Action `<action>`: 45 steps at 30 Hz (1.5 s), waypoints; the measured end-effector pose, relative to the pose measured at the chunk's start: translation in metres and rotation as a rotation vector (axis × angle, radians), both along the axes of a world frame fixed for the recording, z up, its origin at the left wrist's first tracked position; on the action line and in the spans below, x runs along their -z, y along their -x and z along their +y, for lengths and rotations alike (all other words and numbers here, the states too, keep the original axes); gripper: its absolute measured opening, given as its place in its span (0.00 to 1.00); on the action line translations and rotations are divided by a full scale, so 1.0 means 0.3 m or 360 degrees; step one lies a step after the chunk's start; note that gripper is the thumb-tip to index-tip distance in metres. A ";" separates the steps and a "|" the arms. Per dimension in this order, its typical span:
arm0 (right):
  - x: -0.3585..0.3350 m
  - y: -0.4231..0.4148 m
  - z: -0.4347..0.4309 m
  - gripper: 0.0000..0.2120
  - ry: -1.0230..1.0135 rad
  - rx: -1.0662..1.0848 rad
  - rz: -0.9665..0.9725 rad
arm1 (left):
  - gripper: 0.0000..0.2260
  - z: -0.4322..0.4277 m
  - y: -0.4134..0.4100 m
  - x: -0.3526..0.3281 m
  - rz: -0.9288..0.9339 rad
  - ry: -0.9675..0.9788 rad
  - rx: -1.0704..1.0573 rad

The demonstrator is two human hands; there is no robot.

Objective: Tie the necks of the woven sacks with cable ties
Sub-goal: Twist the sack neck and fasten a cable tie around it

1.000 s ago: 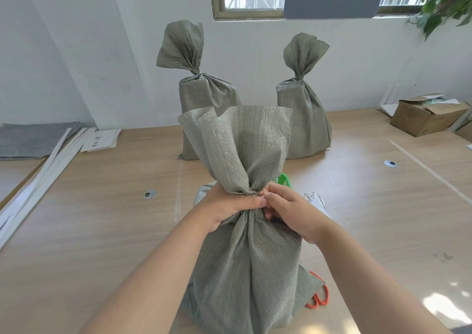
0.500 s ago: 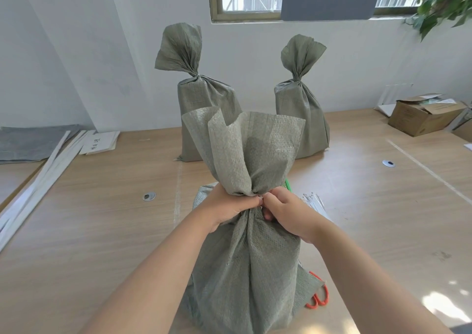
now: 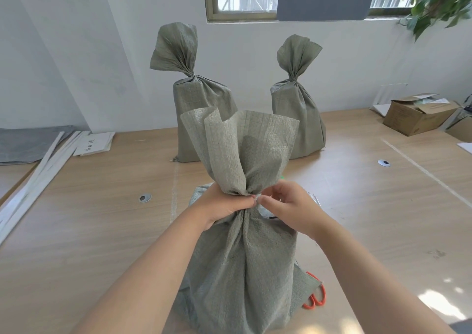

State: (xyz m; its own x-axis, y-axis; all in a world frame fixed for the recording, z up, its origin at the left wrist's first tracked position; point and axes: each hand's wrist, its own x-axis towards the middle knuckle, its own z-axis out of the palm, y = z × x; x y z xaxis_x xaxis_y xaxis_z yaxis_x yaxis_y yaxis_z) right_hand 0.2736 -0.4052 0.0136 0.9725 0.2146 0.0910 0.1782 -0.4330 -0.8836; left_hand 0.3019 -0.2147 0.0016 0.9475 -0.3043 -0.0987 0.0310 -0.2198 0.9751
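Fingers (image 3: 244, 203) of the left hand (image 3: 222, 207) squeeze the neck of the near sack (image 3: 242, 270) at 6 o'clock on the desk (image 3: 76, 231). The right hand (image 3: 291, 206) fingers (image 3: 270, 201) pinch a tiny white bit (image 3: 256, 198) there, maybe a cable tie; too small to tell. Far back, the 11 o'clock sack (image 3: 201, 114) and the 1 o'clock sack (image 3: 298, 119) look tied already. I think only the near one is left.

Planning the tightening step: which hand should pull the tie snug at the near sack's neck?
Right. The right hand pinches a small white end, likely the tie, beside the neck. The left hand grips the gathered neck of the sack and should keep hold of it.
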 end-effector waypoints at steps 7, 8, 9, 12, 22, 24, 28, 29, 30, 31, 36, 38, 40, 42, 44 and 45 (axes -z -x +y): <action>-0.003 -0.009 -0.005 0.04 0.0341 0.0052 -0.0287 | 0.21 0.008 -0.006 -0.005 0.0001 -0.0046 0.0036; -0.003 -0.007 -0.003 0.05 0.0349 0.0062 -0.0309 | 0.22 0.010 -0.008 -0.007 0.0006 -0.0053 0.0042; -0.002 -0.005 0.000 0.05 0.0366 0.0072 -0.0328 | 0.21 0.010 -0.009 -0.012 0.0005 -0.0063 0.0052; 0.005 0.004 0.006 0.05 0.0451 0.0083 -0.0407 | 0.15 0.007 -0.014 -0.025 0.0001 -0.0171 0.0069; 0.030 -0.019 -0.036 0.08 0.0338 0.0207 -0.0363 | 0.08 0.022 -0.021 -0.039 0.0086 -0.0281 -0.0084; 0.014 -0.021 -0.025 0.06 0.0527 0.0123 -0.0519 | 0.05 0.018 -0.022 -0.044 0.0085 -0.0250 -0.0062; -0.001 -0.042 0.015 0.10 0.0960 -0.0187 -0.0558 | 0.09 0.014 -0.019 -0.051 0.0056 -0.0242 0.0051; 0.000 -0.050 0.023 0.11 0.1011 -0.0266 -0.0566 | 0.10 0.015 -0.019 -0.052 0.0038 -0.0248 0.0044; 0.000 -0.056 0.029 0.11 0.1034 -0.0318 -0.0573 | 0.11 0.017 -0.018 -0.052 0.0017 -0.0248 0.0042; -0.002 -0.060 0.032 0.11 0.1046 -0.0344 -0.0577 | 0.12 0.021 -0.016 -0.053 0.0009 -0.0244 0.0041; -0.019 -0.065 0.046 0.11 0.1028 -0.0451 -0.0609 | 0.13 0.045 -0.022 -0.059 -0.0027 -0.0266 0.0185; -0.010 -0.071 0.052 0.12 0.0934 -0.0443 -0.0659 | 0.13 0.044 -0.019 -0.058 -0.0080 -0.0302 0.0252; 0.007 -0.076 0.050 0.12 0.0860 -0.0423 -0.0698 | 0.13 0.050 -0.014 -0.057 -0.0105 -0.0313 0.0247; 0.019 -0.080 0.039 0.14 0.0802 -0.0387 -0.0704 | 0.15 0.067 -0.019 -0.052 -0.0085 -0.0323 0.0242; 0.015 -0.080 0.024 0.14 0.0736 -0.0341 -0.0663 | 0.18 0.087 -0.031 -0.043 -0.0039 -0.0387 0.0196; 0.013 -0.078 0.019 0.14 0.0705 -0.0328 -0.0644 | 0.19 0.091 -0.035 -0.039 -0.0021 -0.0422 0.0166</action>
State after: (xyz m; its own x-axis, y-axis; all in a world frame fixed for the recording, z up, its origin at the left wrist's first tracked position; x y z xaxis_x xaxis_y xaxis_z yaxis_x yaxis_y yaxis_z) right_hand 0.2969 -0.3994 0.0098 0.8146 0.4951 0.3023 0.5791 -0.6634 -0.4738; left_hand 0.3123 -0.1872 0.0134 0.9141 -0.3654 -0.1757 -0.0176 -0.4685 0.8833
